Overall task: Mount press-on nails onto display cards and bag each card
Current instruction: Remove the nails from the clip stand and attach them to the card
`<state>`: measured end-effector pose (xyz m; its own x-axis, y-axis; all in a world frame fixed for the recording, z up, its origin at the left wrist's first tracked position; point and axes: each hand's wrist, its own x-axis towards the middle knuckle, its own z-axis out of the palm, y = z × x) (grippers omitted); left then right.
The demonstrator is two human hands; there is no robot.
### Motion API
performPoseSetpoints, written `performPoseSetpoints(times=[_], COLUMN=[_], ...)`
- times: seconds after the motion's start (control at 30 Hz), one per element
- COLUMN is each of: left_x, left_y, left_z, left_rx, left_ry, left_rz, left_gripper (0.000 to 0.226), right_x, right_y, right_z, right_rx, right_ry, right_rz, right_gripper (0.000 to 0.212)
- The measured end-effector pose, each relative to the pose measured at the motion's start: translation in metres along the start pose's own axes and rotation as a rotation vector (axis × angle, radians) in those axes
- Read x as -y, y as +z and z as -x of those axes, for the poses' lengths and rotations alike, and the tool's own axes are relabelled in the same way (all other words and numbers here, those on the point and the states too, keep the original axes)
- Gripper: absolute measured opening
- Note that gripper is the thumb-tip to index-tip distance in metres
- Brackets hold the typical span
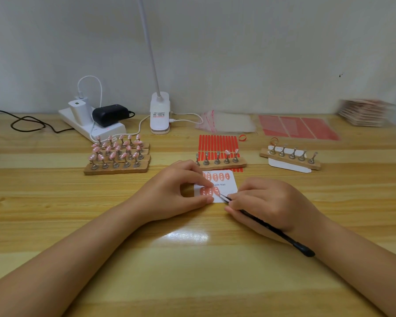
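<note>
I count five pink nails in the top row of the white card (pixel 230 187) and what looks like three in the bottom row, the third partly hidden. Behind the card, one wooden stand (pixel 222 165) carries five metal pegs, two of them still capped with nails. A second stand (pixel 290 159) to the right has five bare pegs, and four full stands (pixel 118 156) sit packed together at the left. My left hand (pixel 176 191) rests on the worktop (pixel 55 202), thumb and forefinger pinching the card's left edge. My right hand (pixel 268 202) grips a black tool (pixel 272 229) like a pen, its tip touching the last nail (pixel 216 191) in the bottom row. The card lies flat between both hands
</note>
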<state>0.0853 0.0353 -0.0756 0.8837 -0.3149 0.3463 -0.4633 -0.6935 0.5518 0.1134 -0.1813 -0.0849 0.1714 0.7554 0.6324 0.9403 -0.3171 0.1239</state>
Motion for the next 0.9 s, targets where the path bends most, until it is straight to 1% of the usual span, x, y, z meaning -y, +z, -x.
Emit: performPoseSetpoints(times=[0.1, 0.17, 0.23, 0.27, 0.37, 0.47, 0.57, 0.63, 0.73, 0.8, 0.9], left_x=[0.000, 0.001, 0.001, 0.001, 0.002, 0.001, 0.000, -0.003, -0.006, -0.005, -0.003], left_y=[0.000, 0.000, 0.000, 0.000, 0.000, 0.000, -0.001, -0.006, -0.013, -0.012, -0.001], left_z=[0.000, 0.000, 0.000, 0.000, -0.001, 0.000, -0.003, -0.008, -0.019, -0.030, -0.046], left_rx=[-0.005, -0.001, 0.005, 0.009, 0.014, 0.020, 0.007, -0.058, -0.205, -0.246, -0.178], left_ry=[0.009, 0.011, 0.007, 0.003, -0.005, -0.002, -0.023, -0.030, 0.029, 0.019, -0.148], left_rz=[-0.004, -0.005, -0.006, -0.007, -0.006, -0.002, 0.033, 0.081, 0.038, 0.005, -0.016], left_gripper=[0.025, 0.025, 0.025, 0.025, 0.026, 0.026, 0.025, 0.018, 0.011, 0.017, 0.033], right_x=[0.003, 0.005, 0.005, 0.005, 0.005, 0.005, 0.006, 0.007, 0.006, 0.006, 0.007], right_y=[-0.002, -0.004, -0.005, -0.005, -0.004, -0.005, -0.006, -0.006, -0.006, -0.006, -0.006], right_z=[0.000, -0.001, -0.004, -0.006, -0.008, -0.008, -0.009, -0.010, -0.010, -0.009, -0.009], right_rx=[-0.036, -0.086, -0.137, -0.135, -0.052, -0.004, 0.002, 0.004, 0.017, 0.013, 0.006], right_ry=[0.059, 0.160, 0.255, 0.291, 0.370, 0.390, 0.398, 0.402, 0.409, 0.412, 0.444], right_rz=[-0.071, -0.150, -0.212, -0.234, -0.262, -0.270, -0.266, -0.270, -0.289, -0.290, -0.331], right_gripper=[0.021, 0.017, 0.017, 0.019, 0.022, 0.016, 0.017, 0.016, 0.017, 0.016, 0.015])
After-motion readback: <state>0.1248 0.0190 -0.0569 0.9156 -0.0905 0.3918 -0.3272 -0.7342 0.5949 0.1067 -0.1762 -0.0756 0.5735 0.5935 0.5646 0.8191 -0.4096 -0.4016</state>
